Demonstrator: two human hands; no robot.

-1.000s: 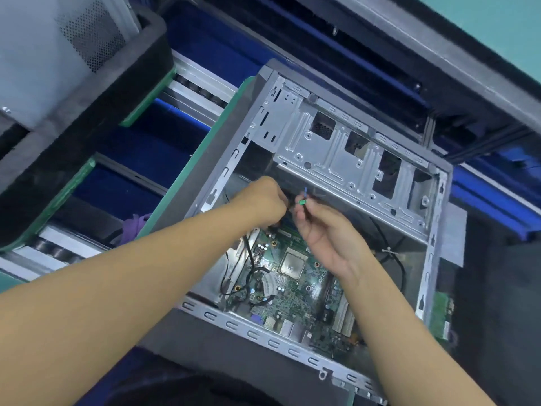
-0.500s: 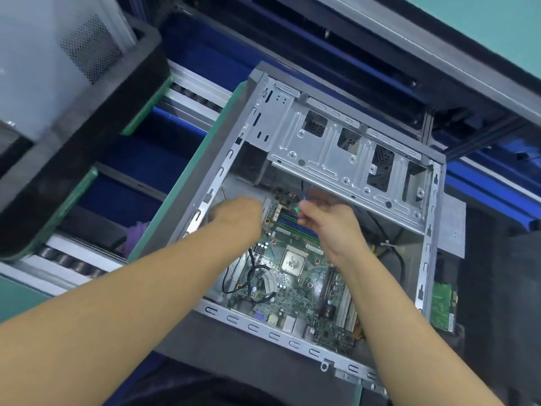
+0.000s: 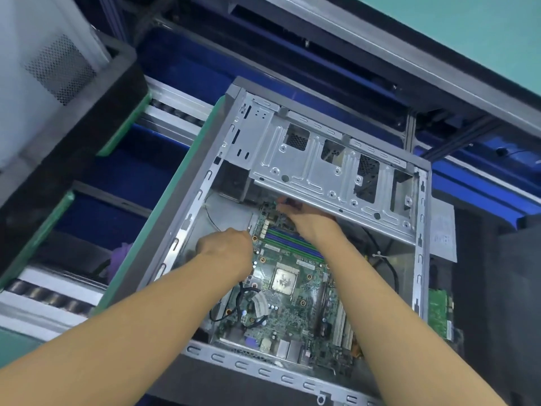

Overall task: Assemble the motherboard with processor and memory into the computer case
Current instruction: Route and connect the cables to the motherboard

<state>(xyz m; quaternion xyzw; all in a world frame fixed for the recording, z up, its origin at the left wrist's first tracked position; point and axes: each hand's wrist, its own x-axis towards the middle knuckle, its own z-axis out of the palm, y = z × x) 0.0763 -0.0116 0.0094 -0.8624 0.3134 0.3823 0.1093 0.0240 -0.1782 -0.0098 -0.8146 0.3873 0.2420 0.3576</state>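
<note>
The motherboard [image 3: 288,300] lies flat inside the open computer case [image 3: 319,159], its processor [image 3: 284,281] bare at the centre and blue and green memory slots [image 3: 294,243] above it. The left hand [image 3: 227,250] rests at the board's left edge, fingers curled under and out of sight, so whether it grips anything cannot be told. The right hand [image 3: 307,219] reaches to the board's far corner, fingertips tucked beneath the drive cage [image 3: 330,171]; a small green bit shows there, blurred. Both forearms cover parts of the board. Black cables [image 3: 244,306] loop at lower left.
</note>
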